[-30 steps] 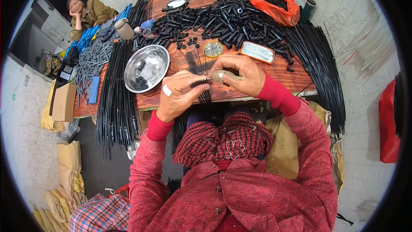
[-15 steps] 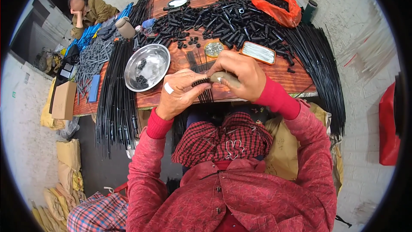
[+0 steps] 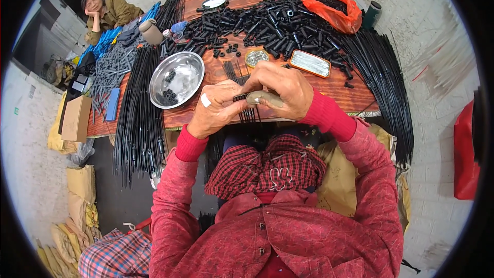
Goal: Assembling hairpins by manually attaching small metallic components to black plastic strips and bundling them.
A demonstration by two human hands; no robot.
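Observation:
Above the table's front edge, my left hand (image 3: 218,107) pinches a small black ribbed piece (image 3: 240,97) between thumb and forefinger. A white patch is stuck on the back of that hand. My right hand (image 3: 285,90) is closed against the piece's right end, its thumb wrapped in a tan cover. Whatever the right fingertips grip is hidden. Thin black rods (image 3: 231,70) lie on the table just beyond and pass beneath my hands. A steel bowl (image 3: 191,80) with small black rings (image 3: 169,94) stands to the left of my left hand.
Black tubular parts (image 3: 278,23) are heaped across the table's back, beside an orange bag (image 3: 355,20). Two trays of small metal pieces (image 3: 256,58) and pins (image 3: 310,63) sit beyond my hands. Bundles of black rods (image 3: 138,118) hang over both sides. A person (image 3: 110,13) leans at the far left.
Both hands have shifted slightly, the right one a little to the left. My fingers have come closer around the ribbed piece, so less of it shows.

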